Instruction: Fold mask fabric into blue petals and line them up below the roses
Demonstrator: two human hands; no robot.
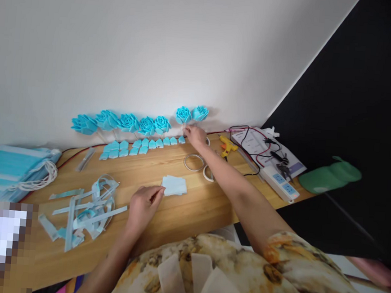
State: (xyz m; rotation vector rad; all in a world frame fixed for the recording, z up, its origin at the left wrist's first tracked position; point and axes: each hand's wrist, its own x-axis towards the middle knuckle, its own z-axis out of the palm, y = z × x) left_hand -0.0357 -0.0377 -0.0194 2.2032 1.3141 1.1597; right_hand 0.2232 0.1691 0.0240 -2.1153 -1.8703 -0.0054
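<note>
My right hand (196, 136) reaches to the wall, its fingertips pinched at the thin stem just under a blue rose-like flower (183, 114). A second blue flower (201, 113) is close beside it, above the hand. My left hand (145, 205) hovers low over the table with curled fingers, thumb and forefinger near the left edge of a small stack of pale blue sheets (174, 186). Whether those fingertips grip anything is hard to see. Folded blue petals (114, 149) lie in rows along the wall, below several more blue flowers (129, 122) on stems.
Cut strips and ear loops (92, 206) lie tangled left of my left hand. A bag of blue masks (14, 168) is at far left. Tape rolls (194, 162), a yellow glue gun (227, 145), cables, papers (255, 142), a power strip (279, 184) and a green bottle (328, 176) occupy the right.
</note>
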